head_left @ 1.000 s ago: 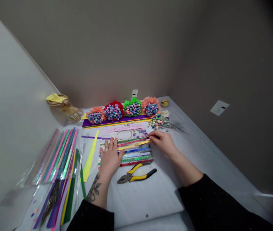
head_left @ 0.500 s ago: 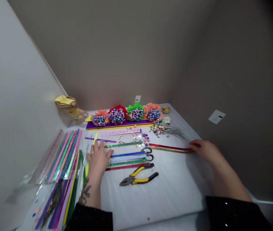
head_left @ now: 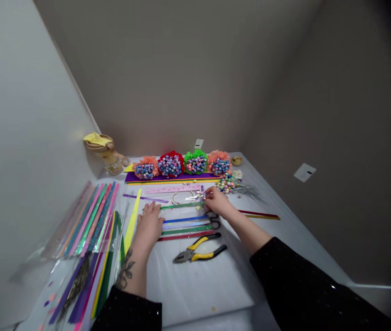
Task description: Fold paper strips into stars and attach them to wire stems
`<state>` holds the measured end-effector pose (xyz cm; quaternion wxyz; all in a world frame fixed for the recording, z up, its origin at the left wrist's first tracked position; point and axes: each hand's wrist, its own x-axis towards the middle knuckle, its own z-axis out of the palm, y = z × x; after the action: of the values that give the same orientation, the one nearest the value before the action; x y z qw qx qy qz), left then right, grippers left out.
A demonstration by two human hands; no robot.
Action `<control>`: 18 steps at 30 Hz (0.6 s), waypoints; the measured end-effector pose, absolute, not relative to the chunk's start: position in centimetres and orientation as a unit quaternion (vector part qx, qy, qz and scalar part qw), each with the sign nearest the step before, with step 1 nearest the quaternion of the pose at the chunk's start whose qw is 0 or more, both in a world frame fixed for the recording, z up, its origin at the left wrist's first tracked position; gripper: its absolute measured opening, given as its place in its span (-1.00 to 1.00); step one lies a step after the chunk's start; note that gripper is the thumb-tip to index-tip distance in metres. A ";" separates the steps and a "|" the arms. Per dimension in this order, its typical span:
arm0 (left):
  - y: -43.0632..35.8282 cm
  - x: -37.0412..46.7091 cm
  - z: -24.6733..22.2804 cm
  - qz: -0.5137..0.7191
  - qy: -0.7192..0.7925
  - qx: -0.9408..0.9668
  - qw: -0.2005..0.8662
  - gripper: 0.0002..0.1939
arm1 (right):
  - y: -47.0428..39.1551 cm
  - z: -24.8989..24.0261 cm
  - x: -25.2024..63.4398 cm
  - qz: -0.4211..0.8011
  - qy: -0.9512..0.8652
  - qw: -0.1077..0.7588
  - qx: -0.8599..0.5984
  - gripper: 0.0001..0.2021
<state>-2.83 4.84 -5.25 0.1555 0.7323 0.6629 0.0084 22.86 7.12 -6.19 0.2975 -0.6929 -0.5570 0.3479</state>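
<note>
My left hand [head_left: 150,225] lies with fingers stretched out on the table, at the left ends of the paper strips. My right hand [head_left: 218,202] has its fingers pinched at the right end of a green glitter strip [head_left: 181,206], close to the purple beads. Below that strip lie a blue strip [head_left: 185,219], a second green glitter strip [head_left: 191,229] and a dark red strip [head_left: 184,236]. Black-handled scissors [head_left: 216,224] are partly covered by the strips. Pliers with yellow and black handles [head_left: 202,248] lie nearer to me.
Several paper flowers with bead centres, one a green flower [head_left: 196,162], stand at the back. Beads on wire stems [head_left: 228,184] lie at right, above a red strip [head_left: 260,213]. Plastic packs of coloured strips [head_left: 93,220] cover the left. A jar [head_left: 113,166] stands behind.
My right hand has let go of the red and gold strips at right and moved left to the green glitter strip. My left hand has shifted slightly right.
</note>
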 end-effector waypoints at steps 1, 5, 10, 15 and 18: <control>4.9 -2.9 -5.3 0.009 0.663 0.732 0.158 -0.48 | 7.3 -6.3 22.7 0.360 -0.553 0.302 -0.689 -0.73; 4.9 -3.0 -5.5 0.009 0.661 0.732 0.165 -0.48 | 7.3 -6.3 22.4 0.386 -0.571 0.301 -0.660 -0.74; 4.9 -3.0 -5.7 0.008 0.658 0.734 0.169 -0.47 | 6.6 -6.0 22.2 0.332 -0.645 0.259 -0.638 -0.75; 5.0 -3.0 -5.7 0.006 0.658 0.734 0.168 -0.48 | 6.0 -5.5 21.3 0.247 -0.717 0.191 -0.623 -0.79; 5.0 -3.2 -5.7 0.013 0.659 0.733 0.168 -0.48 | 5.7 -5.2 21.0 0.213 -0.732 0.162 -0.627 -0.84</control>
<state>-3.17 4.98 -5.68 0.1681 0.7330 0.6590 0.0127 21.05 5.73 -5.19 0.1616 -0.6270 -0.7317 0.2128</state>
